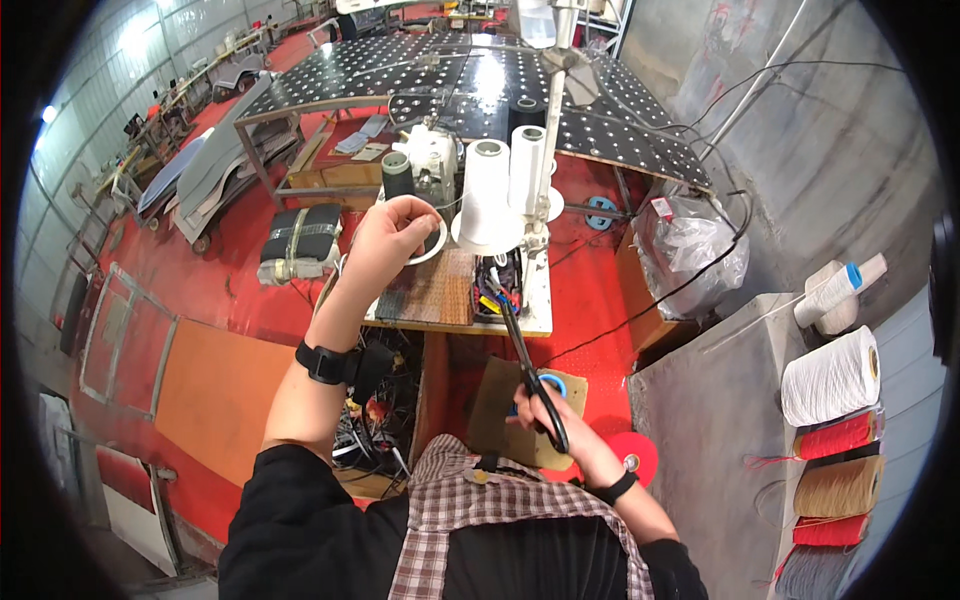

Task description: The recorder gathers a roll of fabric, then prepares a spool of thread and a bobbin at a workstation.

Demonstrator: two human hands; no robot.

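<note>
Near the dark thread cone (397, 176), left hand (393, 238) pinched closed, contents unclear; right hand (572, 425) grips slim, black-handled scissors (524, 358).

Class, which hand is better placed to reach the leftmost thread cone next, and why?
Probably the left hand: it appears close beside that dark thread cone, while the right hand holds scissors lower down.

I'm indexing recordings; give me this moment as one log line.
left hand: pinched near black spool, contents unclear | right hand: holding scissors | nearby: white thread cones
</note>
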